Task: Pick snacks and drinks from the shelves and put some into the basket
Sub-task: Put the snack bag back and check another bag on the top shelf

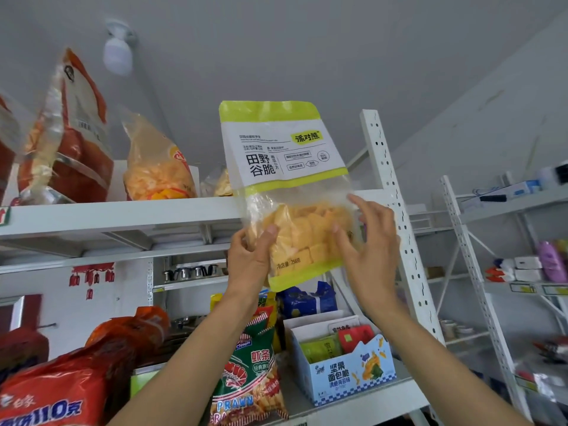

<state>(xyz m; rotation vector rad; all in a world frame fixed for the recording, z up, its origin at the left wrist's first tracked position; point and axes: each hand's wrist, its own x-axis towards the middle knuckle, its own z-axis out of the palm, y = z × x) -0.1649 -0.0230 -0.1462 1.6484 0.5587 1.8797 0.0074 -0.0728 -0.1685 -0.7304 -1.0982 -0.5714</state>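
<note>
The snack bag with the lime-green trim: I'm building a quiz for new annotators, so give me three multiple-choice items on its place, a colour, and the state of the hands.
1. Where is the snack bag?
A on the top shelf
B held up in front of the shelves
C in a basket

2. The bag's top band is:
A lime green
B red
C blue

3. The right hand is:
A open beside the bag
B clenched empty
C out of view

Key: B, the left hand holds its lower edge; A, the band shows green; A, its fingers are spread.
</note>
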